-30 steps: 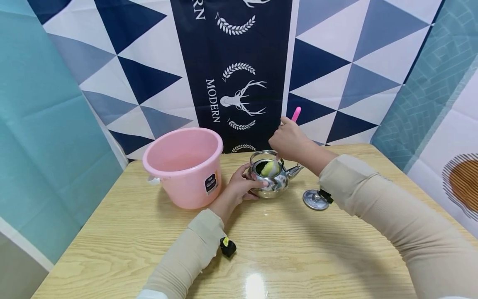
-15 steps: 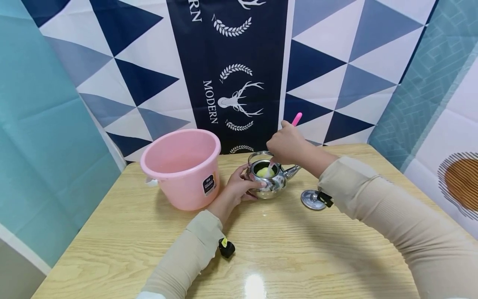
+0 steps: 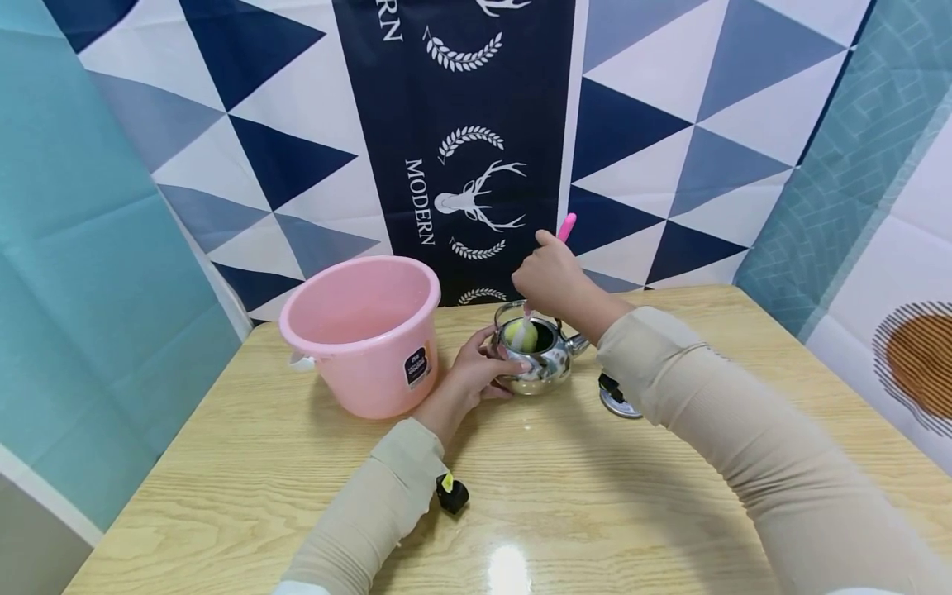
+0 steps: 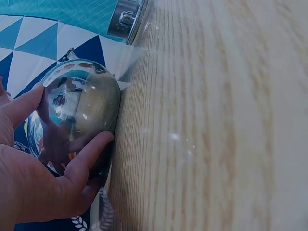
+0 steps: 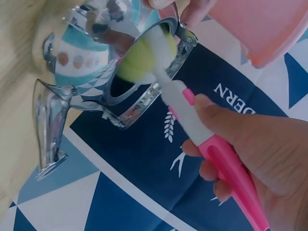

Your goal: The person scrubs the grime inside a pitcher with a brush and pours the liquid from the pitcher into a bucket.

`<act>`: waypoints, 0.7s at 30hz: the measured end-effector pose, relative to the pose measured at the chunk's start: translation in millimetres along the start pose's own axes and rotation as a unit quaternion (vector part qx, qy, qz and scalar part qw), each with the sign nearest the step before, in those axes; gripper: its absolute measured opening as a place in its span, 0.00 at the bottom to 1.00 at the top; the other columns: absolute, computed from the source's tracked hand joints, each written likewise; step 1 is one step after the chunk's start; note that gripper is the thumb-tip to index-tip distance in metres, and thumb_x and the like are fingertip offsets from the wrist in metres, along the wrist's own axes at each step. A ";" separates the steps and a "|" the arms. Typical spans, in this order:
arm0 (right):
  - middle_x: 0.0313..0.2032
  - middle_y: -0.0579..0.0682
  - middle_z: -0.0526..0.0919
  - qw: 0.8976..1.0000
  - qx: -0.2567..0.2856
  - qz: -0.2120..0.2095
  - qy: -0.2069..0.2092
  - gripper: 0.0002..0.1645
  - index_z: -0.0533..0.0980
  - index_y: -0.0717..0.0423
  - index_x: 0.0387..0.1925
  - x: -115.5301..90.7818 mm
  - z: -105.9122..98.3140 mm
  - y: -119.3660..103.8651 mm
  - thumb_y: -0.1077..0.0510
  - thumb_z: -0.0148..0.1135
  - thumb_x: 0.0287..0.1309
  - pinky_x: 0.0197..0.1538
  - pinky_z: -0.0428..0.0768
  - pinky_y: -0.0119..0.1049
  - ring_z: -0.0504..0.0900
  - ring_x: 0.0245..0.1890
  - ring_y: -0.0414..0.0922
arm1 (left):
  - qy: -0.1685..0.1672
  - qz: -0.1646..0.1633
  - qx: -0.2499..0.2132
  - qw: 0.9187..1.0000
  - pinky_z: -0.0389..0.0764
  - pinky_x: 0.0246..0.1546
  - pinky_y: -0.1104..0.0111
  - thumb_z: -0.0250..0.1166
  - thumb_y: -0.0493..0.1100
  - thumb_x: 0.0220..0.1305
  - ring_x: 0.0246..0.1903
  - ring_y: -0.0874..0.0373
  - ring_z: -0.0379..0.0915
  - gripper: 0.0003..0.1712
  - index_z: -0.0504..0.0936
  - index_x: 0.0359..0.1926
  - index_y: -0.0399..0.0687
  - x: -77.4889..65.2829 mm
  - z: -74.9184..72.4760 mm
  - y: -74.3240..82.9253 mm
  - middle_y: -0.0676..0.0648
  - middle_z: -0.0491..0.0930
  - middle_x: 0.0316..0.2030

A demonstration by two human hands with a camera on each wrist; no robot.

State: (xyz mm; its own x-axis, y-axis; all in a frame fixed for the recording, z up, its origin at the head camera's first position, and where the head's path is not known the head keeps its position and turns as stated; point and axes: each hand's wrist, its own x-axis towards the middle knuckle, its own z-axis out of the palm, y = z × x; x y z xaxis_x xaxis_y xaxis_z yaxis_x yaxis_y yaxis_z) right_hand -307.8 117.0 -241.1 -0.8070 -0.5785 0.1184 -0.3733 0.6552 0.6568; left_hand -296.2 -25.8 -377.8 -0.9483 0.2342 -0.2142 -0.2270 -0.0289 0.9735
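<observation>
Pink plastic is seen on the brush, which is grasped by the right hand, with the fingers wrapped round it. Its soft yellow-green head is dipped inside the shiny kettle through the open top. The kettle is set on the wooden table, and its side is gripped between the thumb and fingers of the left hand. The lid is off and is seen to the kettle's right, partly hidden by the right sleeve. To the left, a pink bucket is placed. By the look of it, the inside is being scrubbed. For the next move, the head should be rubbed round the wall, the kettle held firm, and the carrying loop not bumped.
</observation>
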 end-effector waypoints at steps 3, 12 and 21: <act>0.23 0.44 0.84 1.000 -0.013 0.004 -0.015 0.18 0.85 0.46 0.27 2.7 -1.5 -1.0 0.37 0.71 0.49 0.51 0.63 0.44 0.80 0.27 0.43 | 0.002 -0.003 0.000 1.000 0.85 0.35 0.50 0.77 0.31 0.47 0.31 0.49 0.78 0.49 0.67 0.69 0.64 -0.3 0.1 0.1 0.41 0.69 0.49; 0.22 0.45 0.82 0.999 -0.011 0.011 -0.042 0.15 0.83 0.49 0.26 -3.9 -1.8 6.0 0.43 0.72 0.48 0.53 0.64 0.46 0.79 0.27 0.43 | 0.003 0.008 -0.003 1.000 0.85 0.33 0.50 0.77 0.31 0.47 0.34 0.48 0.78 0.49 0.68 0.68 0.63 -0.4 1.1 -0.3 0.41 0.69 0.48; 0.27 0.46 0.84 0.995 0.018 0.009 -0.094 0.17 0.84 0.50 0.31 -10.9 -10.5 9.1 0.42 0.72 0.49 0.62 0.63 0.50 0.82 0.34 0.46 | 0.007 0.007 0.002 1.000 0.85 0.34 0.49 0.78 0.32 0.46 0.40 0.46 0.78 0.49 0.68 0.68 0.63 -1.1 0.7 -0.6 0.41 0.69 0.51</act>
State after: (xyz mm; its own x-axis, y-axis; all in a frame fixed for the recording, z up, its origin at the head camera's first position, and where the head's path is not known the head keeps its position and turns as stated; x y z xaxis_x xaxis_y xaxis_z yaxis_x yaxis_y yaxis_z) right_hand -297.7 124.1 -228.6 -0.8840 -0.4672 -0.0126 -0.3704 0.6838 0.6287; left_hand -294.8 -25.3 -378.1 -0.9546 0.2194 -0.2015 -0.2125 -0.0279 0.9768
